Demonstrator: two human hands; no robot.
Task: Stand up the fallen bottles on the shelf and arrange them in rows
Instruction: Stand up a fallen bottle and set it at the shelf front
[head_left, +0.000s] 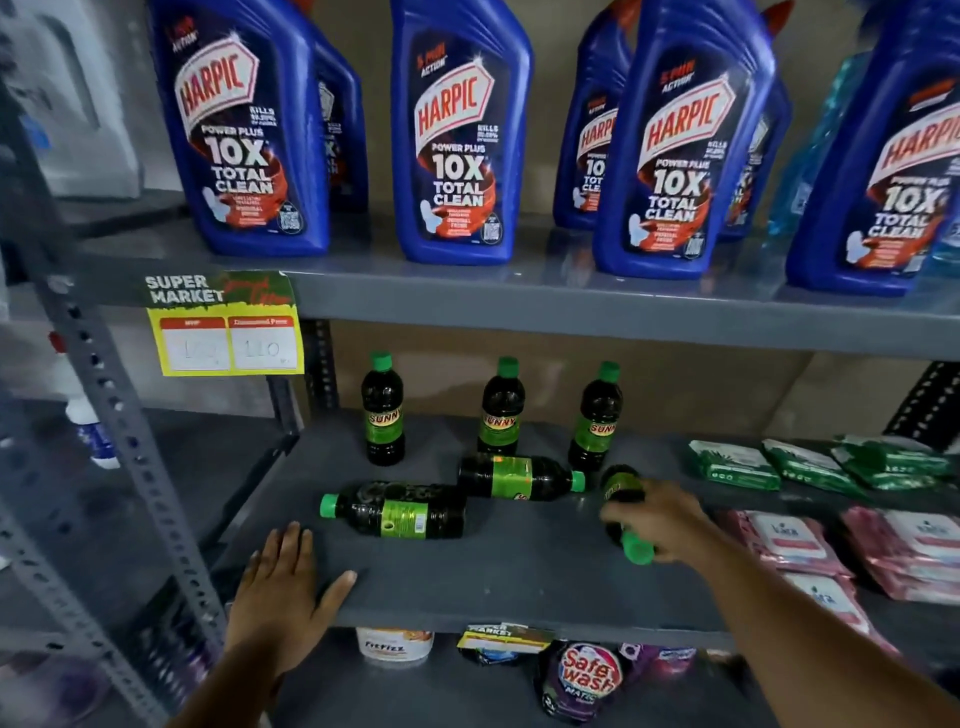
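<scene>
On the grey middle shelf (519, 571), three dark bottles with green caps and green labels stand upright at the back: one on the left (383, 413), one in the middle (500, 410), one on the right (595, 418). Two more lie on their sides: a front bottle (400, 511) with its cap pointing left, and a bottle behind it (519, 476) with its cap pointing right. A third fallen bottle (623, 486) lies with its cap toward me, and my right hand (660, 519) is closed over it. My left hand (283, 587) rests flat on the shelf's front left edge, fingers spread.
Large blue Harpic bottles (460, 135) fill the shelf above, with a yellow price tag (226, 332) on its edge. Green packets (735, 465) and pink packets (789, 540) lie on the right of the middle shelf. A perforated metal upright (111, 421) stands at left. Detergent packs (589, 675) sit below.
</scene>
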